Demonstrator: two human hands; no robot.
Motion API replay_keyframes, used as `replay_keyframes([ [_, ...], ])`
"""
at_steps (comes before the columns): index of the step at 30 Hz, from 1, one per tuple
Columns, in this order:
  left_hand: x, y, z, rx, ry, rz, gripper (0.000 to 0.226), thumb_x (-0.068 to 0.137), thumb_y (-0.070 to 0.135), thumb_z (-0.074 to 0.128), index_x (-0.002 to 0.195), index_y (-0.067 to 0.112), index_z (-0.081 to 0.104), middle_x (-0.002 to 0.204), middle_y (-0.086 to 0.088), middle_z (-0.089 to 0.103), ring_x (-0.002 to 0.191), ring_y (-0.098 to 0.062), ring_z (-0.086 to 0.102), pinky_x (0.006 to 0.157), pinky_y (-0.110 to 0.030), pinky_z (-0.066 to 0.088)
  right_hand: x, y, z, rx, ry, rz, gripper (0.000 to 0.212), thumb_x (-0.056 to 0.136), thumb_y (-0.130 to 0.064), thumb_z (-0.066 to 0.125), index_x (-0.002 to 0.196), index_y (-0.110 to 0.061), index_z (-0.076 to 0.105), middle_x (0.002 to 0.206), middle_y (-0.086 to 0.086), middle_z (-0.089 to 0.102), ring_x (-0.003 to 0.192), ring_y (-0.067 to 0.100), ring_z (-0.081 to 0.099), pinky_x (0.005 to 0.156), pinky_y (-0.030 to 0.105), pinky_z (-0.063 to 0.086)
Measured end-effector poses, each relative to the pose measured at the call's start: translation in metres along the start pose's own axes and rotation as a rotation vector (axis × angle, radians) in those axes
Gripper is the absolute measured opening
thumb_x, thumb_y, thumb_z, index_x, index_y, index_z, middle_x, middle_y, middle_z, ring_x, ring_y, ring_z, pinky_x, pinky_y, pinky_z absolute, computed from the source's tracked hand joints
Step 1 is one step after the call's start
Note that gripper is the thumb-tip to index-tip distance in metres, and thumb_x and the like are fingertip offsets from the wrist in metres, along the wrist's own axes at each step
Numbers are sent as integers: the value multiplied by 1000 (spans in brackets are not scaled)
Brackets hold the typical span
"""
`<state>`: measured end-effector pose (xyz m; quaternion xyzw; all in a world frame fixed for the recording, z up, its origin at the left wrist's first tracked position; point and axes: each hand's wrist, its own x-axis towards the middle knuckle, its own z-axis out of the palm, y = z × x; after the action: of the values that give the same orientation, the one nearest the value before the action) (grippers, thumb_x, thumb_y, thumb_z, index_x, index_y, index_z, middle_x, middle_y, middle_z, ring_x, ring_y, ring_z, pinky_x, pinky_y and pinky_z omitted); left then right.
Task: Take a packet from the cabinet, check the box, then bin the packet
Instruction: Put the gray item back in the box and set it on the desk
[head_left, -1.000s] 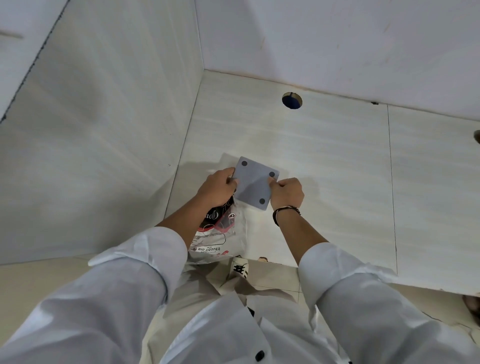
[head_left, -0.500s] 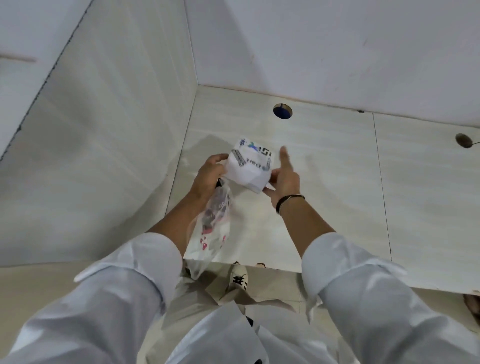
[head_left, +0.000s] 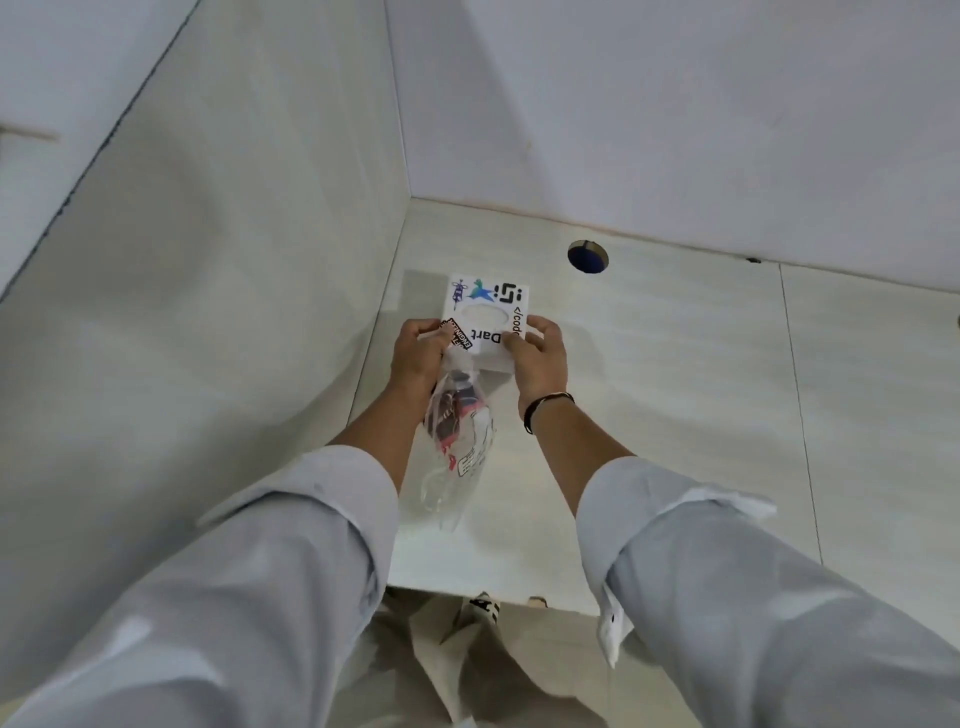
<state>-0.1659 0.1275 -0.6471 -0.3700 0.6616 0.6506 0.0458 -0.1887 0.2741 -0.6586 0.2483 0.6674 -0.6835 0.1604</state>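
Side wall (head_left: 208, 312): pale panel on the left, meeting the shelf at a corner.
Left sleeve (head_left: 234, 571): white, rolled back at the forearm.
Left hand (head_left: 418, 353): fingers closed around the left edge of the box, with the top of the packet pinched in the same grip.
Packet (head_left: 457, 441): clear plastic with red, black and white print; it hangs down from the left hand, below the box and above the shelf, between the two forearms.
Box (head_left: 488, 317): white, square, stickers on its top face, an oval opening in the middle; held by both hands just above the shelf, near the left corner. Whether its far edge touches the shelf I cannot tell.
Right hand (head_left: 540, 358): fingers closed on the right near corner of the box; a dark band sits on the wrist.
Hole (head_left: 587, 256): round, blue inside, in the shelf beyond the box, well apart from it.
Shelf (head_left: 675, 389): pale cabinet floor with faint grain.
Right sleeve (head_left: 727, 571): white, cuff turned back.
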Motion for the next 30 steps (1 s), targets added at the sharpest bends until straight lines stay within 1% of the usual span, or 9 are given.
replay_keyframes([
  [4, 45, 22, 11, -42, 116, 34, 33, 100, 18, 65, 131, 5, 63, 115, -4, 63, 77, -1, 56, 50, -1, 42, 31, -25, 33, -81, -11, -63, 40, 82, -31, 69, 118, -36, 51, 113, 12, 73, 101, 30, 72, 93, 49, 60],
  [9, 97, 59, 17, -94, 197, 110, 12, 96, 18, 66, 108, 24, 67, 106, 3, 69, 105, -22, 69, 97, -38, 57, 105, -55, 75, -150, 6, -103, 37, 84, -39, 73, 110, -33, 47, 109, 12, 72, 98, 35, 73, 90, 54, 60],
  [14, 118, 69, 22, 10, 417, 163, 28, 95, 8, 55, 117, 10, 72, 113, -2, 72, 96, -17, 65, 78, -24, 50, 116, -71, 98, -196, -17, -127, 37, 96, -47, 65, 114, -17, 49, 109, 12, 67, 96, 28, 65, 72, 31, 48],
  [18, 92, 58, 26, -84, 543, 102, 24, 100, 14, 51, 114, 3, 67, 117, -14, 72, 96, -25, 65, 75, -26, 43, 86, -76, 62, -95, -102, -20, 86, 83, -83, 41, 126, -12, 61, 126, 11, 68, 111, 28, 66, 97, 41, 50],
  [20, 72, 51, 27, -172, 574, 47, 15, 100, 19, 53, 106, 7, 61, 115, -17, 72, 100, -32, 68, 78, -32, 49, 48, -70, 28, 77, -208, 92, 95, 83, -87, 38, 141, -14, 54, 132, 10, 66, 112, 24, 66, 93, 42, 50],
  [22, 51, 43, 26, -288, 611, -14, 10, 101, 21, 54, 101, 11, 55, 112, -17, 70, 99, -32, 66, 82, -36, 51, 7, -50, -13, 137, -356, 126, 86, 88, -83, 38, 142, -17, 52, 120, 3, 74, 106, 20, 70, 89, 41, 53],
  [24, 24, 36, 27, -364, 630, -57, 12, 103, 23, 53, 101, 12, 50, 109, -13, 64, 93, -28, 62, 80, -35, 49, -25, -25, -44, 54, -490, 73, 83, 82, -75, 61, 142, -19, 52, 119, -1, 74, 108, 21, 69, 99, 48, 56],
  [26, -2, 26, 33, -333, 600, -38, 16, 103, 28, 53, 101, 12, 50, 109, -13, 65, 95, -30, 66, 79, -37, 52, -47, -4, -64, -70, -526, -7, 74, 81, -46, 82, 142, -21, 50, 125, 0, 69, 109, 20, 68, 98, 46, 57],
  [30, -72, 6, 39, -45, 191, 43, 38, 100, 54, 55, 107, 17, 52, 99, 0, 63, 89, -20, 65, 78, -37, 53, -93, 13, -110, -56, -403, -83, 47, 80, -1, 72, 124, -11, 59, 90, 3, 73, 79, 23, 70, 77, 41, 57],
])
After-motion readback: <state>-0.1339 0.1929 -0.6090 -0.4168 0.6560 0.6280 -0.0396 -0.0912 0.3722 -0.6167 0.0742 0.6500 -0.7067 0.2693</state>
